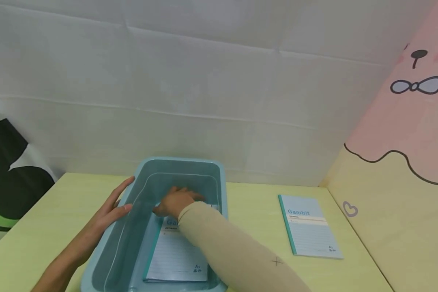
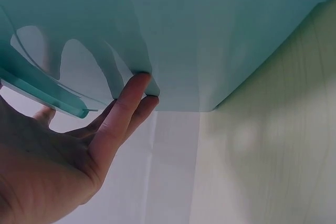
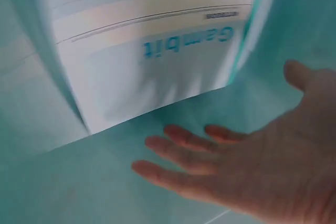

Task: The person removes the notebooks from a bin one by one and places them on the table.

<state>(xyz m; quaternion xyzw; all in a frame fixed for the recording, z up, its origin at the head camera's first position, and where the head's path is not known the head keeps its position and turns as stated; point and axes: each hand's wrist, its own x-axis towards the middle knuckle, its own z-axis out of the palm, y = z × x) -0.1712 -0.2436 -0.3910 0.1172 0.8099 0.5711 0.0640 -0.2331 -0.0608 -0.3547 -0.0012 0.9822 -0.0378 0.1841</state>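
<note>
A blue plastic bin stands on the table, with a pale notebook marked "Gambit" lying inside it. My right hand reaches into the bin over the notebook's far end, partly covering its title. In the right wrist view the right hand's spread fingers hold nothing and lie just past the edge of the notebook. My left hand rests at the bin's left rim. Seen from the left wrist, nearly straight fingers touch the outer wall of the bin below the rim.
A second "Gambit" notebook with a teal spine lies flat on the pale yellow table, right of the bin. White cloth hangs behind the table. A printed pink and cream panel borders the right side.
</note>
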